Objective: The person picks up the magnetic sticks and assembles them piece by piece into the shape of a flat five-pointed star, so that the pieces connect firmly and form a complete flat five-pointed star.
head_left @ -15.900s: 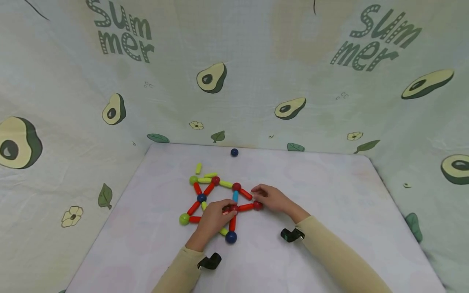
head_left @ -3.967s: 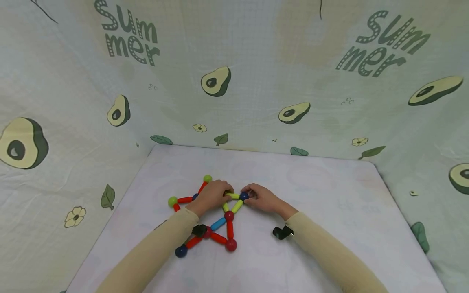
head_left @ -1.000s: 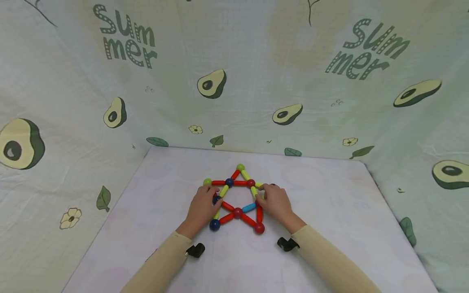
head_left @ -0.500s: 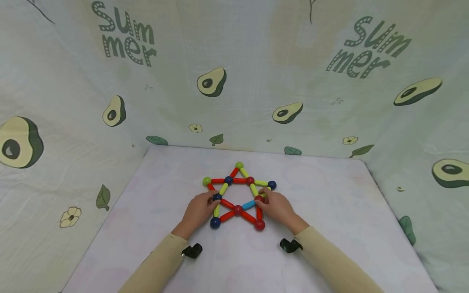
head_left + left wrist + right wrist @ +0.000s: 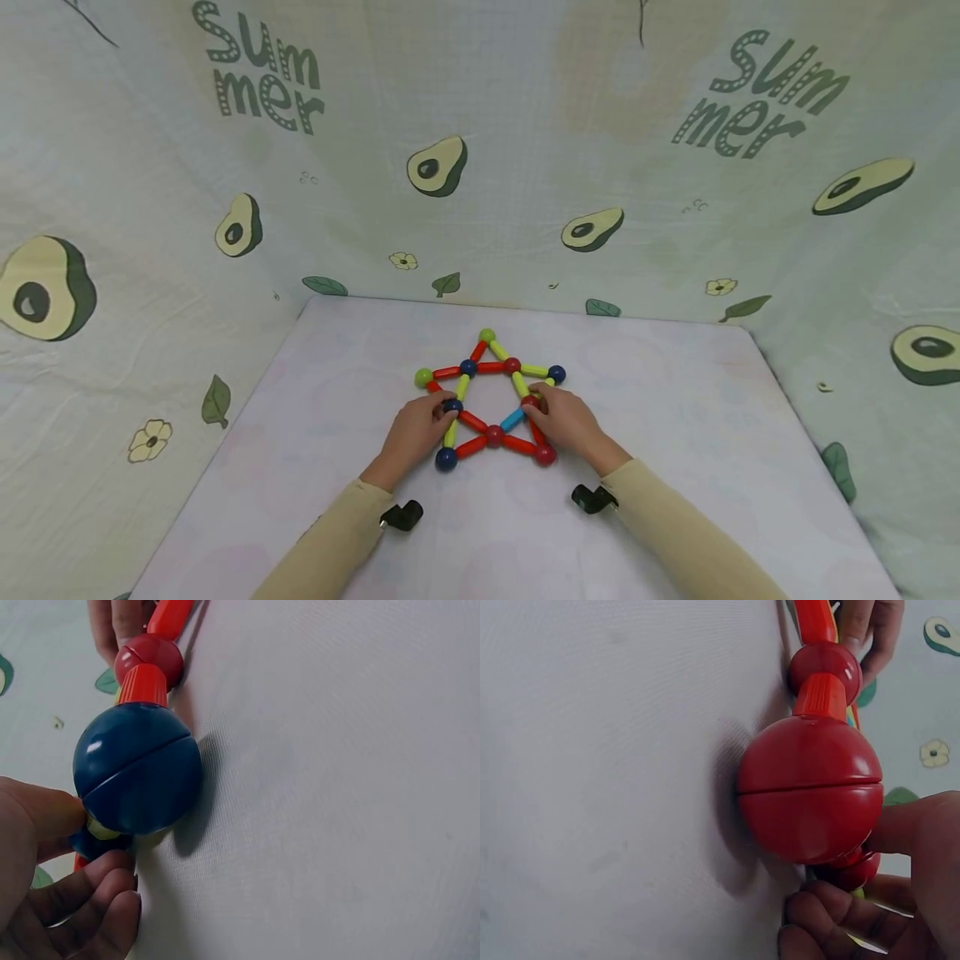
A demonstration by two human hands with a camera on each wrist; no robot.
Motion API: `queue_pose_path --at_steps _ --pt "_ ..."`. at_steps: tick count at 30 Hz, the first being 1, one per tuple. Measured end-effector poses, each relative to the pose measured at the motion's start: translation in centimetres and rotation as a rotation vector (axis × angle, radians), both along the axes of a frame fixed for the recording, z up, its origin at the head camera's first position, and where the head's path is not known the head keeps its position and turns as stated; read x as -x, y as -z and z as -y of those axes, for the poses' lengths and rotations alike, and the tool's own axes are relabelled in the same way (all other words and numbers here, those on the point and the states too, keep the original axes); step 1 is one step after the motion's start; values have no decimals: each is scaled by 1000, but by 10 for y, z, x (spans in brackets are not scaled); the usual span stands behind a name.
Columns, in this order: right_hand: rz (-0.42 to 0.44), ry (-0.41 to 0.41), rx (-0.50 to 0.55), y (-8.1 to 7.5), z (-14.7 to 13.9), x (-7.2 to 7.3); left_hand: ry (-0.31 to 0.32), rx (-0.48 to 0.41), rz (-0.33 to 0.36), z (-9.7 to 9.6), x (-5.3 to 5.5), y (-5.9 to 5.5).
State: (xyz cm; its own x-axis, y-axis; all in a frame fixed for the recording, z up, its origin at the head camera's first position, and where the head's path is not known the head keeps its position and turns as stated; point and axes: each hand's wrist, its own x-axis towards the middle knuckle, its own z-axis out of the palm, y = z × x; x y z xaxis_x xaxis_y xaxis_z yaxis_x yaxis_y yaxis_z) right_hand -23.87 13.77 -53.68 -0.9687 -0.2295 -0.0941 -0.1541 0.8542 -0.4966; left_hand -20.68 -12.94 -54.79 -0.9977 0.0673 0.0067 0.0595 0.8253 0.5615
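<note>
On the table lies a flat star-shaped figure of magnetic sticks and balls, with red sticks [image 5: 491, 367], yellow-green sticks [image 5: 520, 384] and a single light-blue stick [image 5: 513, 419]. My left hand [image 5: 415, 430] pinches a dark blue inner ball [image 5: 453, 407] on the left side. On the opposite side my right hand [image 5: 567, 418] pinches a red inner ball [image 5: 529, 402], its fingers partly hiding a yellow-green stick. A dark blue corner ball [image 5: 139, 769] looms close in the left wrist view. The right wrist view is filled by a red corner ball [image 5: 810, 787].
Two light-green balls [image 5: 487, 336] mark the far and left points, and a dark blue ball [image 5: 557, 374] the right one. The pale table [image 5: 660, 392] ends at a printed cloth backdrop [image 5: 517, 167] behind and at the sides.
Loose sticks and a lone blue ball from earlier are now part of the figure, which was turned and became a star. Lately its near red corner ball slid right and the left hand moved slightly right.
</note>
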Motion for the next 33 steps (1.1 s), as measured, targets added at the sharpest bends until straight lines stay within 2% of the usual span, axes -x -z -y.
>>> queue_pose_path --at_steps 14,26,33 --pt "-4 22 -6 -1 4 -1 -24 8 -24 -2 5 3" --pt "-9 21 29 1 -1 -6 -20 -56 -47 6 0 3" --pt "-25 62 95 4 -5 -13 -19 -100 -66 8 -7 7"
